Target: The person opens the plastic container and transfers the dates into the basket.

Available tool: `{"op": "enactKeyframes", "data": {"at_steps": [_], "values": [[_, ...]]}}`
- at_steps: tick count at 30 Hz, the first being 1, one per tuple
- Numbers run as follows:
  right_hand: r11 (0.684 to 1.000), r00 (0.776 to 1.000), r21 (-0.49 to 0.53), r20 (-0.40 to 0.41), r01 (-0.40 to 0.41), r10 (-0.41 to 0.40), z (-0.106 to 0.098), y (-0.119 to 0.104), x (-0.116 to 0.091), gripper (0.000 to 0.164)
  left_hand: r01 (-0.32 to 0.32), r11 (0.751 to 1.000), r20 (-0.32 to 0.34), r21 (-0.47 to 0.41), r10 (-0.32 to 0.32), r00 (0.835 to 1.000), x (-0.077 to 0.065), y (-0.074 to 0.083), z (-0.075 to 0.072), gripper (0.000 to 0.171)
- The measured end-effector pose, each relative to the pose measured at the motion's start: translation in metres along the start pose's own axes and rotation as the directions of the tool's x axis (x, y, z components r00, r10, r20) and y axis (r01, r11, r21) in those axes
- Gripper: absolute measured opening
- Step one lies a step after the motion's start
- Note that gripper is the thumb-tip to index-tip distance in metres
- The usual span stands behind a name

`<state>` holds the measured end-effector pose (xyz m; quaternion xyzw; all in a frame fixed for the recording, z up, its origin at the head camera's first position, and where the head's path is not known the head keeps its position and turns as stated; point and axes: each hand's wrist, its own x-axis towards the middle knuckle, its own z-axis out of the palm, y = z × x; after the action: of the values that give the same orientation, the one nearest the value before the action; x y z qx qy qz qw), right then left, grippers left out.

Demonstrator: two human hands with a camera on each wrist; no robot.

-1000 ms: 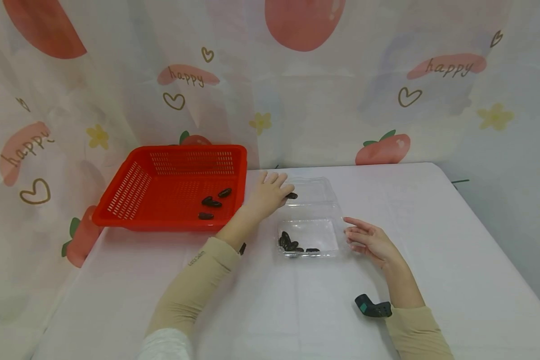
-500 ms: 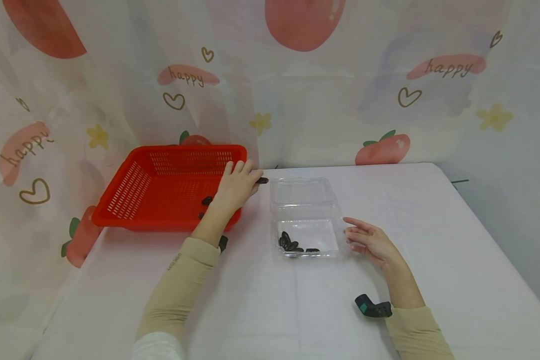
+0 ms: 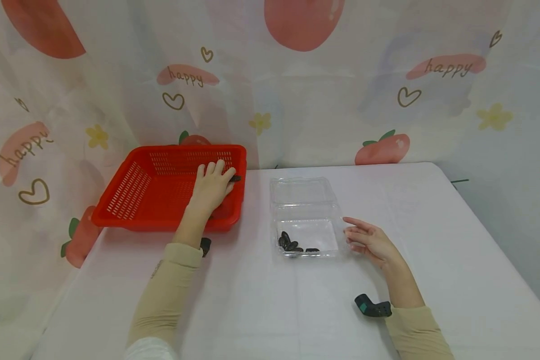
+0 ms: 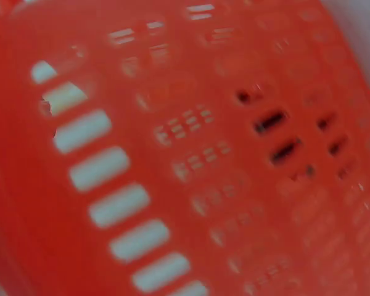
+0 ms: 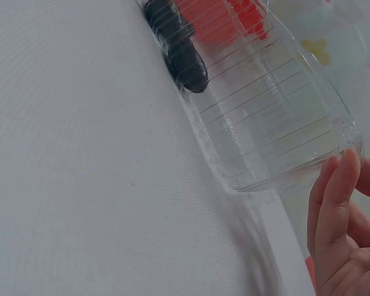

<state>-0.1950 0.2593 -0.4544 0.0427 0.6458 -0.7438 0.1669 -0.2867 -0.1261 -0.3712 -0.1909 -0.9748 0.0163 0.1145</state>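
Note:
My left hand (image 3: pixel 210 189) is over the right part of the red plastic basket (image 3: pixel 139 223) in the head view, pinching a small dark oval fruit, possibly a date (image 3: pixel 236 178). The left wrist view shows only the slotted basket wall (image 4: pixel 98 169), with dark shapes (image 4: pixel 285 151) behind its holes; that hand is out of sight there. A clear hinged plastic box (image 3: pixel 308 230) lies unfolded, with several dark fruits (image 3: pixel 291 245) at its near left. My right hand (image 3: pixel 371 242) touches the box's right edge, fingers loosely extended; its fingertips (image 5: pixel 350 161) meet the rim in the right wrist view.
A white cloth covers the table (image 3: pixel 270 310), and a printed curtain (image 3: pixel 306 100) hangs behind it. A black wrist camera (image 3: pixel 372 306) sticks out beside the right sleeve. Another wrist camera (image 3: pixel 205 246) shows at the left wrist.
My left hand has moved left from above the box's lid to over the basket, carrying the dark fruit along and covering the fruits in the basket. The right hand stays put.

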Motion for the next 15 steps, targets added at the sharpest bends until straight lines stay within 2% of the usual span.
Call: {"op": "enactKeyframes", "data": {"at_steps": [4, 10, 15], "values": [[1.000, 1.000, -0.009, -0.005, -0.004, 0.004, 0.000, 0.000, 0.000, 0.052, 0.020, 1.000, 0.008, 0.003, -0.020, 1.000, -0.005, -0.011, 0.003, 0.028], [1.000, 1.000, -0.024, -0.023, -0.013, 0.013, -0.001, 0.001, 0.001, 0.051, 0.056, 0.998, 0.090, -0.004, -0.055, 0.994, -0.013, -0.022, 0.009, 0.033], [0.999, 1.000, -0.032, -0.025, -0.019, 0.018, -0.001, 0.002, 0.002, 0.047, 0.042, 0.999, 0.138, 0.009, -0.043, 0.989, -0.018, -0.029, 0.016, 0.031]]}}
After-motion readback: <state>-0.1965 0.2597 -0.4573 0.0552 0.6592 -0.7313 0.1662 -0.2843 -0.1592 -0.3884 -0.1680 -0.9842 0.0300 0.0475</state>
